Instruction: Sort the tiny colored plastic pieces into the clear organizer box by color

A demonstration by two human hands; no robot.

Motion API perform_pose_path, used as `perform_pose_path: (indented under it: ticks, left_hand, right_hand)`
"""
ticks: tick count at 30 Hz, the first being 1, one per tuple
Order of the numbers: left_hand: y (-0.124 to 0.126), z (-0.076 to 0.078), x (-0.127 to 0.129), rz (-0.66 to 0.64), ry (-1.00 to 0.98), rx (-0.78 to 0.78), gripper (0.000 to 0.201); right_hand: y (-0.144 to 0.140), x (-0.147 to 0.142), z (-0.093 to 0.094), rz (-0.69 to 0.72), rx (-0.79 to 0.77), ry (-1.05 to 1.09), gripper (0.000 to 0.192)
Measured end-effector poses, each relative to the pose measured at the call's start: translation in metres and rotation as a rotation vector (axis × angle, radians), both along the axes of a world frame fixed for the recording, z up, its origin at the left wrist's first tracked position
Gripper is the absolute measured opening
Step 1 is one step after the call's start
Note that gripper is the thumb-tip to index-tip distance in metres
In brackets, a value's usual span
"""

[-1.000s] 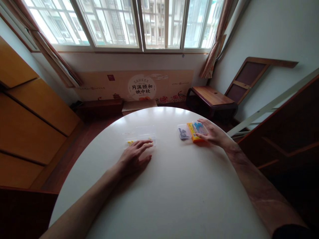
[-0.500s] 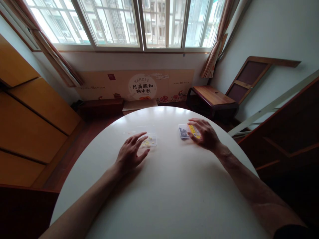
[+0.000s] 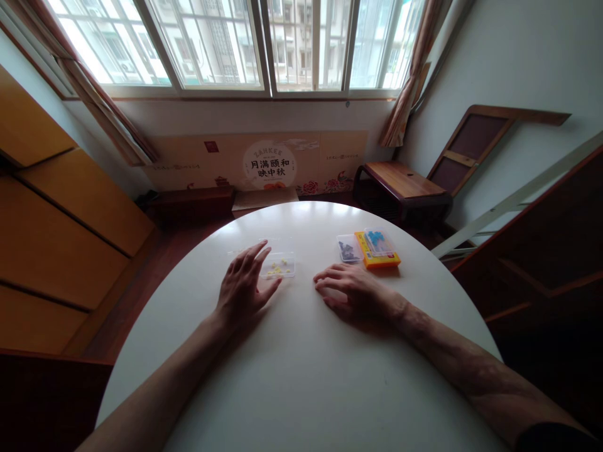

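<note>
My left hand (image 3: 242, 279) is over the left part of the white table, its fingers spread and nothing in its grasp. Beside its fingertips lies a clear plastic box (image 3: 293, 264) with several small yellow pieces (image 3: 277, 270) in it. My right hand (image 3: 351, 287) hovers low over or rests on the tabletop, fingers stretched out and a gap by the thumb, holding nothing visible. Just beyond it sits a clear box of dark pieces (image 3: 348, 251). Next to that lies a yellow-orange box (image 3: 382, 262), with a clear case of blue pieces (image 3: 375, 238) on top.
Both arms reach over a round white table (image 3: 301, 376). Beyond its far edge are a wooden stool (image 3: 405, 179) and a low printed panel (image 3: 188, 160) under the window. Orange cabinets (image 3: 61, 238) stand to the left, a dark wooden piece (image 3: 541, 263) to the right.
My right hand has moved left and nearer from the yellow-orange box, uncovering it and the blue pieces' case. My left hand has shifted slightly, showing more of the yellow pieces.
</note>
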State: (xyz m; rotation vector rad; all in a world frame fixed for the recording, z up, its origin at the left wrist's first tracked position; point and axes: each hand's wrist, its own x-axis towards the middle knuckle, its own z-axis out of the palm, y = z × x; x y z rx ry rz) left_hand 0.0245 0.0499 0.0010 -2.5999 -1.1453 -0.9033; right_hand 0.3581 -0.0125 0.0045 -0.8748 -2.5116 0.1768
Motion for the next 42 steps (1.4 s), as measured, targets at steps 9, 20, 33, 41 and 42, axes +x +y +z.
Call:
perform_pose_path:
  ticks: [9, 20, 33, 41, 42]
  left_hand:
    - [0.007, -0.001, 0.001, 0.043, 0.011, 0.02, 0.095]
    - [-0.001, -0.003, 0.001, -0.025, 0.041, 0.042, 0.055]
    - [-0.003, -0.004, 0.007, -0.249, 0.135, -0.101, 0.033]
    - [-0.007, 0.0, 0.01, -0.249, 0.117, -0.144, 0.031]
    - [-0.007, 0.001, 0.01, -0.251, 0.12, -0.146, 0.03]
  right_hand:
    - [-0.002, -0.002, -0.001, -0.026, 0.015, 0.004, 0.02]
    - [-0.003, -0.002, -0.001, -0.035, 0.023, 0.004, 0.023]
    - [0.002, -0.002, -0.009, -0.091, 0.088, -0.024, 0.077]
    - [0.005, -0.002, -0.009, -0.087, 0.031, -0.061, 0.073]
    - [0.006, -0.002, -0.01, -0.087, 0.03, -0.061, 0.072]
